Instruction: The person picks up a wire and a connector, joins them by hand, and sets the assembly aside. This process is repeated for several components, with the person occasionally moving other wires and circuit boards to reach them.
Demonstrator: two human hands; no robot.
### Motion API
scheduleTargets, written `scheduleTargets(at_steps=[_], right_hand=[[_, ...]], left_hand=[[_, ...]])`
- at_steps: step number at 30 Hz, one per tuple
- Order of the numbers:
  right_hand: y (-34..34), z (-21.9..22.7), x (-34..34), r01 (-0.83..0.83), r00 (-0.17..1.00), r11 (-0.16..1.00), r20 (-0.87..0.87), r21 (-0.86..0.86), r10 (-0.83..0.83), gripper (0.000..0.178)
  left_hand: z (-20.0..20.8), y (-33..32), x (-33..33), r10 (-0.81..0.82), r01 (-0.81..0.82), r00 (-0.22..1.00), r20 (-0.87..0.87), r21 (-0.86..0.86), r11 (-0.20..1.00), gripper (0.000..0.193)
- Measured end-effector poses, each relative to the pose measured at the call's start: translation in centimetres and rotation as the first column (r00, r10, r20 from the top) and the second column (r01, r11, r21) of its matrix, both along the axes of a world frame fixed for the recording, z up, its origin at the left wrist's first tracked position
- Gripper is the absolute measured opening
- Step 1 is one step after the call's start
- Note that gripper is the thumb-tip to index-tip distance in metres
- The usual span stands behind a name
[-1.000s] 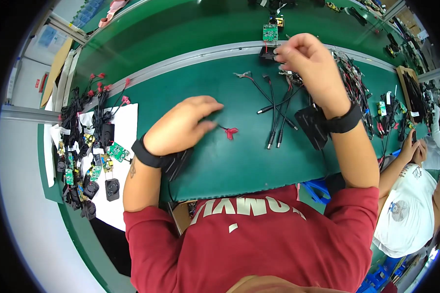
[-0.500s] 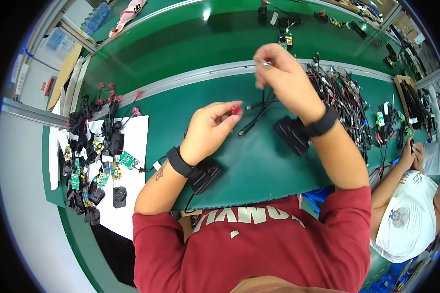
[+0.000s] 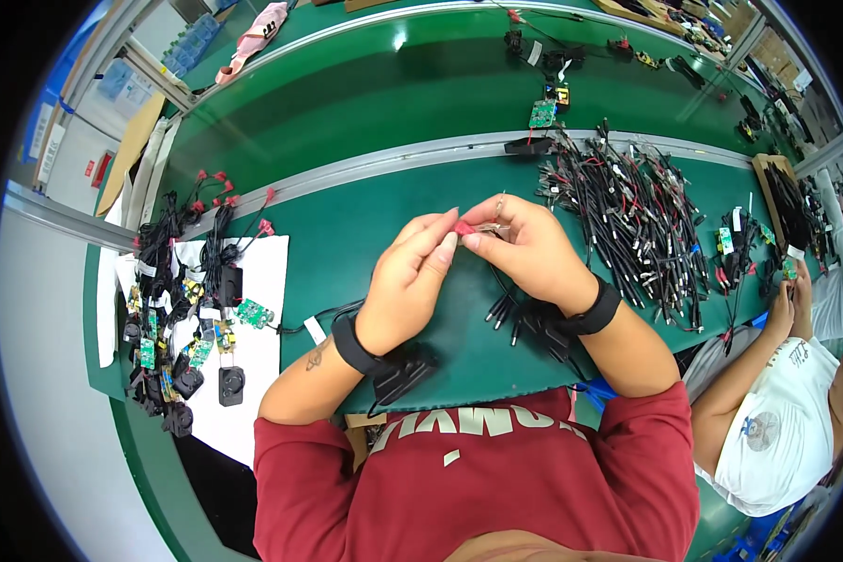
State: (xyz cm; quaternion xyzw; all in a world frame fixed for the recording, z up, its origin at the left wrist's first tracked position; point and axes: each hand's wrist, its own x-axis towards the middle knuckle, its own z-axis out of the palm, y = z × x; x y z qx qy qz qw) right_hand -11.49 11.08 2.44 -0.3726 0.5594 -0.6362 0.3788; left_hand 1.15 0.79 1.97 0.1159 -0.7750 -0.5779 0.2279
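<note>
My left hand is closed in a pinch on a small red connector over the middle of the green bench. Right beside it, my right hand is closed on several black cables; their bare wire ends show between thumb and fingers, touching or very near the connector. Plugs of the black cables hang out below my right palm. A thin black cord with a white tag runs under my left wrist to a green circuit board. Fingertips hide the exact contact.
A large heap of black cables lies to the right. On white paper at the left are circuit boards, black housings and red-ended cords. A metal rail crosses behind my hands. A co-worker in a white shirt sits at the right.
My right hand has come down and left from near the rail, bringing the cables to my left hand's red connector. The two hands now meet; earlier they were apart.
</note>
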Motion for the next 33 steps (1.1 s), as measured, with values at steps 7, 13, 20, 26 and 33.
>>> scheduleTargets(at_steps=[7, 13, 20, 26, 33], right_hand=[[0.7, -0.3, 0.0, -0.077, 0.997, 0.995, -0.021, -0.07, 0.076, 0.024], [1.6, 1.5, -0.9, -0.256, 0.965, 0.967, -0.061, -0.017, 0.254, 0.028], [1.6, 1.3, 0.2, -0.35, 0.846, 0.934, -0.404, 0.068, 0.347, 0.032], [1.7, 1.0, 0.8, -0.223, 0.901, 0.967, -0.352, 0.122, 0.252, 0.029], [1.3, 0.0, 1.5, -0.061, 0.787, 0.998, -0.616, -0.024, 0.034, 0.024]], left_hand=[[0.1, -1.4, -0.4, -0.192, 0.112, 0.981, 0.035, 0.705, 0.7, 0.029], [0.7, -2.2, -0.3, -0.192, 0.129, 0.981, -0.033, 0.848, 0.514, 0.026], [0.9, -2.2, -0.3, -0.149, 0.09, 0.988, -0.03, 0.906, 0.414, 0.028], [0.6, -1.7, 0.0, -0.181, 0.102, 0.983, -0.026, 0.899, 0.426, 0.024], [0.4, -1.3, 0.0, -0.136, 0.074, 0.991, -0.014, 0.891, 0.449, 0.023]])
